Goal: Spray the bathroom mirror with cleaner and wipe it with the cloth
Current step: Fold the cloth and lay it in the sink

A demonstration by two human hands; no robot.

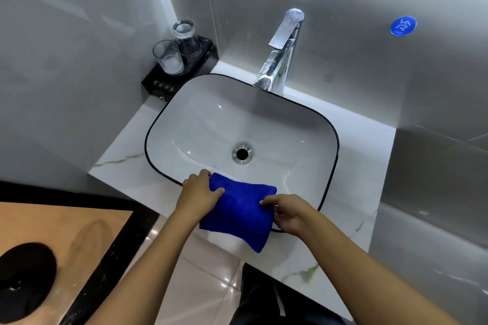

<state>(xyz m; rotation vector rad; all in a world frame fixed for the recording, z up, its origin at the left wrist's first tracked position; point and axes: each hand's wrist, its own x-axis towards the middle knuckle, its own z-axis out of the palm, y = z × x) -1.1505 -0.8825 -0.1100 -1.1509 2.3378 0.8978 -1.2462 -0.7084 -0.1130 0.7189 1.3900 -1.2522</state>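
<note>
cloth: blue, folded, held over the near rim of the sink
left hand: gripped its left edge
right hand: pinched its right edge
step: cloth prep, judged
next: needs a spray bottle; none visible, nor the mirror

White marble-veined countertop carries basin, tray, faucet. White basin with black rim sits mid-counter, its near edge under fingers of left hand. Chrome faucet stands on counter beyond basin, well past fingertips. Black tray sits in far-left corner, well apart from fingers; two clear glasses on it; gold lettering on tray front, possibly brand name, unreadable.
</note>
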